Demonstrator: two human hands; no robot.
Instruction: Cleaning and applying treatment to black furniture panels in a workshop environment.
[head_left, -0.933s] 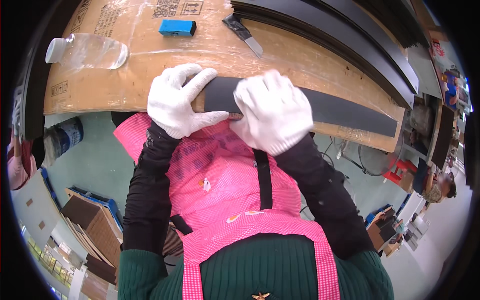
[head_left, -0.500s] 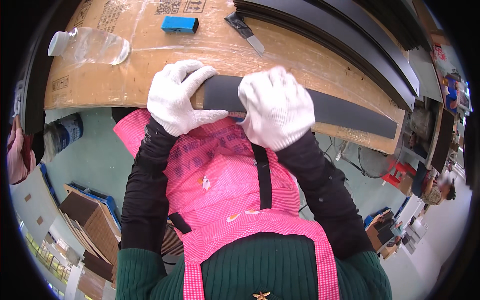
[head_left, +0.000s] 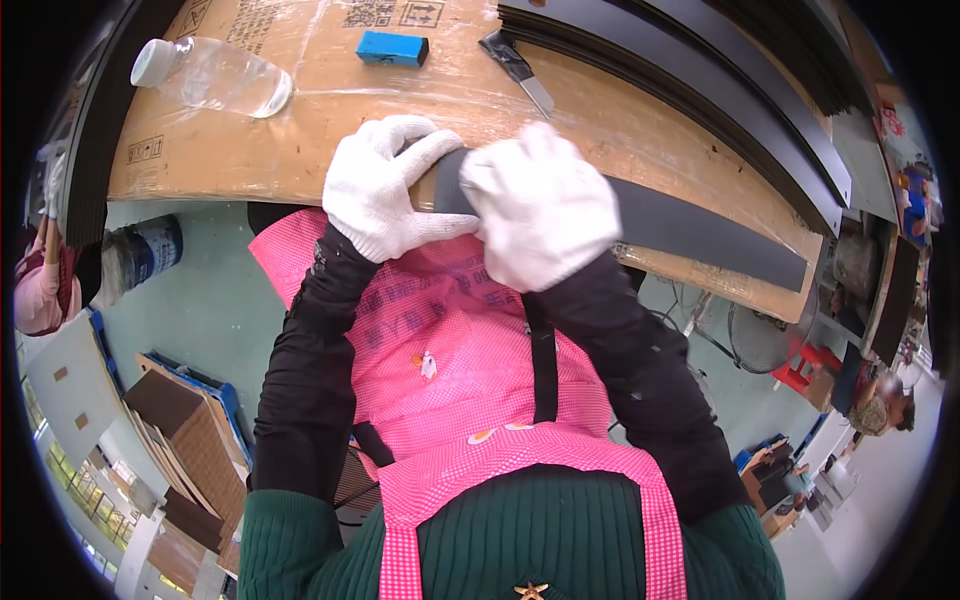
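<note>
A long dark grey panel strip (head_left: pixel 700 233) lies along the near edge of the cardboard-topped work surface. My left hand (head_left: pixel 392 188), in a white knit glove, grips its left end, fingers at the far edge and thumb at the near edge. Just right of it, my right hand (head_left: pixel 543 208), gloved too and slightly blurred, is closed on top of the strip. Whatever its curled fingers hold, if anything, is hidden. Beyond the hands lie a blue block (head_left: pixel 392 48) and a blade tool with a black-wrapped handle (head_left: pixel 507 56).
A clear bottle with a white cap (head_left: pixel 215 78) lies on its side at the far left of the cardboard (head_left: pixel 300 150). Stacked dark panels (head_left: pixel 700 90) fill the far right. A stand fan (head_left: pixel 765 335) is beyond the right edge; people are at both sides.
My right hand has shifted left along the strip, closer to my left hand, which keeps its grip on the end. The whole view has moved a little, so the surroundings appear shifted right.
</note>
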